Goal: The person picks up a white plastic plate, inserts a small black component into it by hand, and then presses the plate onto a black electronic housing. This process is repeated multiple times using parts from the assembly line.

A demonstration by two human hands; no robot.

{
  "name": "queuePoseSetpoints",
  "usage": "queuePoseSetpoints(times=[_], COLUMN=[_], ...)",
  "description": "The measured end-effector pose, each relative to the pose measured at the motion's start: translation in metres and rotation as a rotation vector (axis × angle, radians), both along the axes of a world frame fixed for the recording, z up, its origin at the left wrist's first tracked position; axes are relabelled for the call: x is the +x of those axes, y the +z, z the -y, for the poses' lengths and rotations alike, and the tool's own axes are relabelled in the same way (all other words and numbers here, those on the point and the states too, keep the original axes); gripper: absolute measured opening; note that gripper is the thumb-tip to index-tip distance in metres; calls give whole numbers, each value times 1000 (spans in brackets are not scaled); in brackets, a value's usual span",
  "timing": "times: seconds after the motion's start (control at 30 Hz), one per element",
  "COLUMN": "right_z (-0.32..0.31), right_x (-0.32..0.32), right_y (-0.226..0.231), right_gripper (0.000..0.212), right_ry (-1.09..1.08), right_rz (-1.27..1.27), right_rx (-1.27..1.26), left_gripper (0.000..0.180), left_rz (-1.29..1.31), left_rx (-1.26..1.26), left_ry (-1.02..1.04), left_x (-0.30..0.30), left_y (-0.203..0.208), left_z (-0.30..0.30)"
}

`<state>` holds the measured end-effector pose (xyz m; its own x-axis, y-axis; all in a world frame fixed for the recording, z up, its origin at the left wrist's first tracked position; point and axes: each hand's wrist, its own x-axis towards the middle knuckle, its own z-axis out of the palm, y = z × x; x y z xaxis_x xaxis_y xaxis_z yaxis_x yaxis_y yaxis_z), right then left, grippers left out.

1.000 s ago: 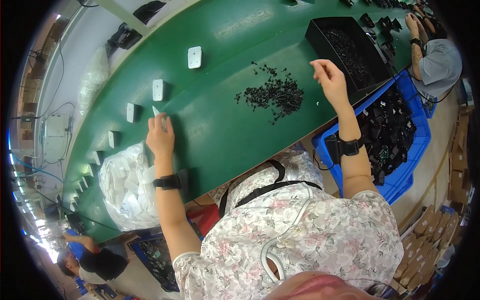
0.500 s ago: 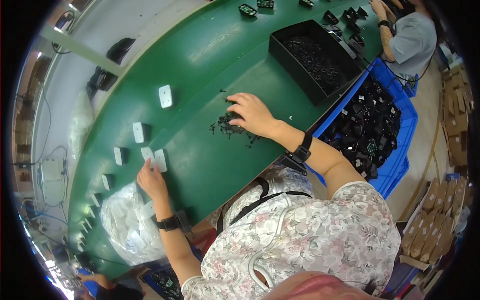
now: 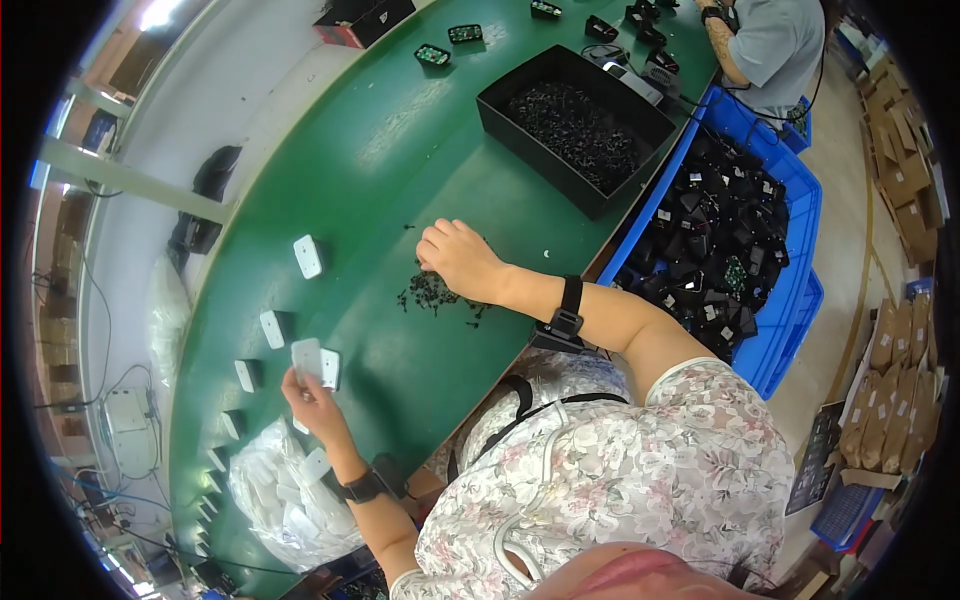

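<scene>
fingers of the left hand pinch a white case.
right hand curls over black clips on the counter; loose clips could scatter.

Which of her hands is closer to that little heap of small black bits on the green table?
Right. The right hand rests on the heap of black bits; the left hand is apart, holding a white piece.

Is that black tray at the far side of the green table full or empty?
Partly full: the black tray holds a layer of small black parts across its floor, and the walls rise well above them.
</scene>
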<state>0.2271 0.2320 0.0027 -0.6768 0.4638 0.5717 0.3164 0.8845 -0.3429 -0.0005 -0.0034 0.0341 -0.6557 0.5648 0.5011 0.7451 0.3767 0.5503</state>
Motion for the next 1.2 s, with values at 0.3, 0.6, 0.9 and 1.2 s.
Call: queuePoseSetpoints(times=[0.3,0.6,0.9,1.2], right_z=[-8,-5,-9,0], right_x=[-5,-32,-58,-49], right_y=[22,64,34,52], right_gripper=[21,6,9,7], right_ry=[186,385,420,433], right_rz=[-183,-424,-668,-408], right_rx=[-269,-767,-1227,-1285], left_gripper=[20,37,36,20], left_rz=[838,922,1009,1061], left_rx=[162,209,276,501], left_ry=[-358,-416,-400,-373], left_x=[71,82,73,74], left_y=[-5,3,-8,-5], left_z=[-49,-105,-108,-107])
